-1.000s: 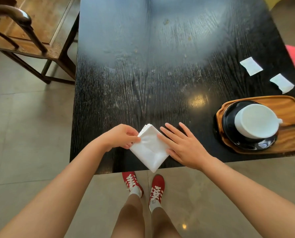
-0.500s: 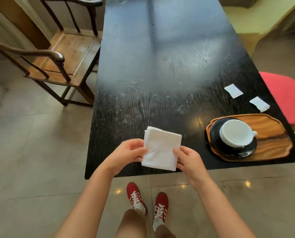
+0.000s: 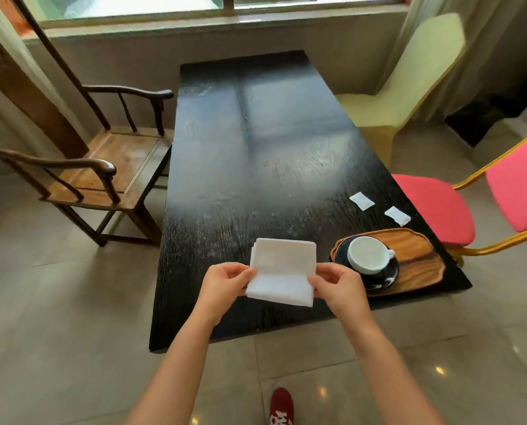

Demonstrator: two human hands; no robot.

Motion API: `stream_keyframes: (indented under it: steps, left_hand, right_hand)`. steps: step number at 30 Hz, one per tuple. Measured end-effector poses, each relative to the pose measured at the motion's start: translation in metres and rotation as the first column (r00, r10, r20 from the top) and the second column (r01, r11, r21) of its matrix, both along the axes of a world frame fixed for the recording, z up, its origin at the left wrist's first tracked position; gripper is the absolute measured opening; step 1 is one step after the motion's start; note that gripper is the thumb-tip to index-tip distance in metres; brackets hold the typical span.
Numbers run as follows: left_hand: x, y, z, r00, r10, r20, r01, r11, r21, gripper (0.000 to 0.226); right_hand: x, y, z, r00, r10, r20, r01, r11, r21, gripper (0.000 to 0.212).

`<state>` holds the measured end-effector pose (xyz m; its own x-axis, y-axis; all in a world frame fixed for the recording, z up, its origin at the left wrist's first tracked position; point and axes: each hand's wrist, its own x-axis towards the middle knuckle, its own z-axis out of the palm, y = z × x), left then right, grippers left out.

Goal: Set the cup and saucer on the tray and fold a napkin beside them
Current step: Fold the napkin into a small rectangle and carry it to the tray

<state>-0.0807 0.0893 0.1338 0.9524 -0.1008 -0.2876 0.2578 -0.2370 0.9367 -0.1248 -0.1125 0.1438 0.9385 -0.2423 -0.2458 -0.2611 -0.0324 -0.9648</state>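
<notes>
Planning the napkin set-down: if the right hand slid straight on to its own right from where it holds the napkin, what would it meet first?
Most likely the saucer under the cup, at the tray's near-left end, right beside the right hand. Height above the table is unclear.

A white napkin (image 3: 281, 271) and white cup (image 3: 367, 254) are seen; the saucer (image 3: 380, 276) is black, the tray (image 3: 415, 262) brown-grained, the table (image 3: 256, 154) black.

I see the white napkin (image 3: 282, 271), folded with one crease across it, lifted above the surface; beside it the white cup (image 3: 367, 254) sits upright on its black saucer (image 3: 379, 276), on the wooden tray (image 3: 418, 265).
</notes>
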Motion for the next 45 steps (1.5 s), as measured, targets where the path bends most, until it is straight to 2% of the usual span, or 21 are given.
stream_keyframes:
  steps: [2, 7, 12, 16, 24, 33, 40, 45]
  left_hand:
    - [-0.008, -0.008, 0.004, 1.0, 0.004, 0.009, -0.003, 1.0, -0.014, 0.011]
    - [-0.036, -0.019, 0.012, 0.999, -0.03, -0.039, 0.025, 0.992, -0.12, 0.008]
    - [-0.053, -0.04, 0.019, 0.986, -0.131, -0.107, 0.115, 0.983, -0.146, 0.011]
    - [-0.057, -0.068, 0.023, 0.977, -0.187, -0.1, 0.171, 0.973, -0.153, 0.012]
    - [-0.045, -0.173, 0.002, 0.983, -0.129, -0.129, 0.113, 0.986, -0.123, 0.013]
    - [-0.04, -0.283, -0.039, 0.97, -0.028, -0.241, 0.013, 0.998, -0.064, 0.012]
    - [-0.02, -0.336, -0.062, 0.969, -0.073, -0.237, 0.081, 0.996, 0.026, 0.023]
    - [0.001, -0.368, -0.081, 0.941, -0.095, -0.325, 0.103, 0.995, 0.009, 0.02]
  right_hand:
    - [-0.011, -0.001, 0.005, 0.998, -0.059, 0.014, 0.059, 0.998, -0.014, 0.023]
    - [-0.045, -0.01, 0.01, 0.984, -0.179, 0.019, 0.179, 0.984, -0.02, 0.015]
    - [-0.074, -0.034, 0.011, 0.976, -0.218, 0.026, 0.218, 0.975, -0.03, 0.021]
    - [-0.082, -0.064, 0.007, 0.965, -0.261, 0.025, 0.262, 0.965, -0.013, 0.018]
    - [-0.063, -0.167, -0.01, 0.976, -0.218, -0.027, 0.216, 0.974, -0.07, 0.018]
    - [-0.037, -0.282, -0.048, 0.967, -0.132, -0.218, 0.105, 0.986, -0.132, 0.015]
    - [-0.007, -0.326, -0.074, 0.929, -0.148, -0.338, 0.092, 0.98, -0.176, 0.013]
    - [0.011, -0.353, -0.088, 0.894, -0.219, -0.392, 0.132, 0.963, -0.237, 0.011]
